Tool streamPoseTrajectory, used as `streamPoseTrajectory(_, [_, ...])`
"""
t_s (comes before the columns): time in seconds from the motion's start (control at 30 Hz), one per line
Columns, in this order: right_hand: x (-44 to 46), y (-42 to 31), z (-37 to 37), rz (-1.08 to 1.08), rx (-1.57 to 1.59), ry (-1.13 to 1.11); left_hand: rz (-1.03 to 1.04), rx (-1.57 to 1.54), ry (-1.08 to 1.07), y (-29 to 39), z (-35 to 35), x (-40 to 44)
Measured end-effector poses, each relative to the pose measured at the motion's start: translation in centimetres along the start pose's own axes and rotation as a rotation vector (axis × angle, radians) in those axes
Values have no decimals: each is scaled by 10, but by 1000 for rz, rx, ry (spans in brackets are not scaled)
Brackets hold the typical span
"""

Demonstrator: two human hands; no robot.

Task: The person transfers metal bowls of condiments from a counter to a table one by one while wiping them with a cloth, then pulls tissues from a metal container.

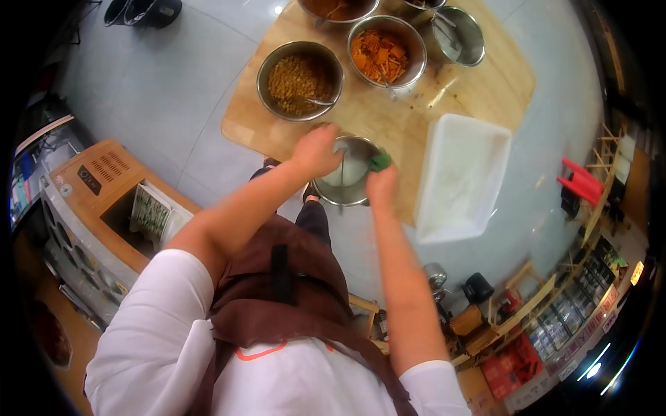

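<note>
A metal bowl (359, 195) with whitish contents stands at the near edge of the wooden table, and a thin utensil stretches across it. Over the bowl's left rim is my left hand (319, 150), its fingers curled; what they hold, if anything, is hidden. At the right rim my right hand (381, 184) is closed on a small green item (380, 161), perhaps a cloth or leaf. Just beyond my left hand sits a bowl of yellowish-brown chunks (291, 80) with a spoon in it.
A bowl of orange pieces (381, 55), a metal pot (468, 41) with a utensil and other bowls stand on the far part of the table (510, 87). A white rectangular tray (461, 180) lies at its right edge. A wooden-topped cabinet (114, 173) is at left.
</note>
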State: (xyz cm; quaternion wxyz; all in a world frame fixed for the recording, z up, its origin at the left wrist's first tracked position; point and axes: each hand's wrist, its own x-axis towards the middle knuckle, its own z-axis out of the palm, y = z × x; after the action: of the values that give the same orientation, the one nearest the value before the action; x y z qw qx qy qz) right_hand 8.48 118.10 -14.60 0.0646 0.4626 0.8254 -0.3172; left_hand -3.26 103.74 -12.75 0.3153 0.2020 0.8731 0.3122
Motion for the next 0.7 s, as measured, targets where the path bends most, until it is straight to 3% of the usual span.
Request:
streamPoseTrajectory(0.03, [5,-2,0,-223,-94,-76,-8,2,-8,1,1,6])
streamPoseTrajectory(0.1, [5,-18,-1,-273,-179,-160,285,-95,-96,8,6,25])
streamPoseTrajectory(0.17, [11,-34,-6,-338,-267,-232,185,-101,-198,7,13,33])
streamPoseTrajectory(0.2, [11,-36,-8,-247,-231,-292,84,-111,-303,6,16,35])
streamPoseTrajectory(0.27, [2,-23,-11,-133,-197,-365,55,-172,-248,1,22,27])
streamPoseTrajectory(0.33, [5,-12,-28,234,656,-635,43,-220,-166,-3,20,29])
streamPoseTrajectory(0.37, [5,-10,-39,359,834,-693,29,-223,-135,-4,22,30])
streamPoseTrajectory(0.47, [8,-6,-53,474,913,-728,34,-160,-144,-4,20,30])
streamPoseTrajectory(0.6, [14,-9,-48,456,782,-715,92,-53,-161,-2,19,29])
streamPoseTrajectory(0.67, [16,-11,-33,121,145,-469,125,-4,-151,-1,23,28])
streamPoseTrajectory(0.7, [12,-18,-32,123,146,-470,162,41,-138,1,23,27])
